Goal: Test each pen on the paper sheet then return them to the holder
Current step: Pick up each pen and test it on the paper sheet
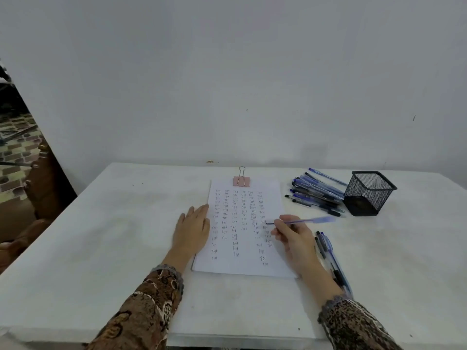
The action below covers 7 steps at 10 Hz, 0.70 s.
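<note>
From my remote seat I see the left hand (192, 231) lying flat, fingers straight and together. Its palm rests on the white worktop (101, 248) and its fingertips reach the left edge of the white paper sheet (242, 267). It holds nothing.

The right hand (294, 238) rests over the right side of the sheet with its fingers curled around a slim blue transparent pen (300, 221), pinching it near the front. The pen lies almost level, its tip pointing left over the right-hand column of writing and its blurred rear end sticking out toward the worktop's right edge. I cannot tell whether the tip touches the paper.

The sheet sits mid-worktop, covered in columns of small handwritten words and held at its far edge by a pink binder clip (241, 181) with wire handles.

Toward the far right corner stands a square black wire-mesh holder (367, 193), upright, and I see no pens in it. Just beside it on its left lies a loose heap of blue and black pens (316, 193), touching its base. Two more pens, one dark and one blue (331, 258), lie side by side on the worktop just right of the right hand, running along its wrist.

Both forearms wear brown patterned sleeves (151, 299).
</note>
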Tool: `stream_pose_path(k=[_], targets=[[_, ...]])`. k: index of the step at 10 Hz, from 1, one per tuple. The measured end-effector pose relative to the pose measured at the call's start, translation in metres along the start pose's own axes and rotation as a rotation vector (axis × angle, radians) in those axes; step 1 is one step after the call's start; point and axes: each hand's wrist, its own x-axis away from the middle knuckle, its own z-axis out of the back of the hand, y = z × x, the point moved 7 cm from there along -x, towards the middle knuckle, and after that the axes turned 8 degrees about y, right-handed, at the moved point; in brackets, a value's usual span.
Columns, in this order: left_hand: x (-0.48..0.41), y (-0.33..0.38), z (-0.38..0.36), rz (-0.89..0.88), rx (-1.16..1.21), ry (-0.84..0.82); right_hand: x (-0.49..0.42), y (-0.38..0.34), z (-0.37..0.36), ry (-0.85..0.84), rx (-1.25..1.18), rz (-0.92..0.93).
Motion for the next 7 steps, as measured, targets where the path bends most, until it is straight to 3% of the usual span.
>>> stream_pose_path(k=[1, 2, 7], targets=[[0.000, 0.001, 0.000, -0.028, -0.041, -0.002, 0.003, -0.003, 0.001, -0.006, 0.244, 0.183], [0.000, 0.002, 0.000, -0.033, -0.054, -0.008, 0.009, -0.004, 0.007, 0.114, 0.402, 0.304], [0.001, 0.002, -0.004, -0.025, -0.076, 0.003, 0.016, 0.000, -0.008, 0.044, 0.478, 0.275]])
